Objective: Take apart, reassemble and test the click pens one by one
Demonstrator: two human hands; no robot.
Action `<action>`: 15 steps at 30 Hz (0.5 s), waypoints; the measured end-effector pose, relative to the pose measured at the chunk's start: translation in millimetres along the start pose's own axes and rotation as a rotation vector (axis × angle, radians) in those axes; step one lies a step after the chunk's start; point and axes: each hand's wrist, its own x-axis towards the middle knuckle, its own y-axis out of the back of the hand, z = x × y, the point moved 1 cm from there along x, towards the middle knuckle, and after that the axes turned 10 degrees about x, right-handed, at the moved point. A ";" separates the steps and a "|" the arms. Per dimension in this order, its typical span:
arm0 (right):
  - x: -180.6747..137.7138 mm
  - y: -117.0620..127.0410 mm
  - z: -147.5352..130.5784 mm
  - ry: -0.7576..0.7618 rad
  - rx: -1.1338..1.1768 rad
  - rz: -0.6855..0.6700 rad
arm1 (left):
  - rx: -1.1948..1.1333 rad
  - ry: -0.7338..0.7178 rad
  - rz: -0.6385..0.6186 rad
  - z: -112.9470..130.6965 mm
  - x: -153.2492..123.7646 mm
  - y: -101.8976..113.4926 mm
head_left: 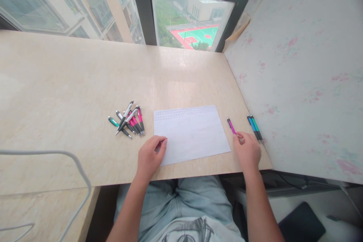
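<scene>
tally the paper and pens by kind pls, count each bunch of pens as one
Written-on paper sheet: 1
Single purple pen, at the right hand: 1
Pen bunches, left pile and wall-side row: 2
Total: 4

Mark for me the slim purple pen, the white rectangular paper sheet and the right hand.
Slim purple pen [231, 125]: head view, barrel.
White rectangular paper sheet [193, 135]: head view, blank middle.
Right hand [248, 151]: head view, back of hand.
</scene>
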 end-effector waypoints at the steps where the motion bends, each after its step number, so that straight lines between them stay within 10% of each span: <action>1: 0.5 0.2 -0.5 -0.012 -0.001 -0.006 | 0.002 0.001 0.000 -0.2 0.0 -0.1; 15: 22.2 17.1 24.9 -0.087 -0.220 0.097 | -0.002 -0.002 -0.003 -0.8 0.1 -0.1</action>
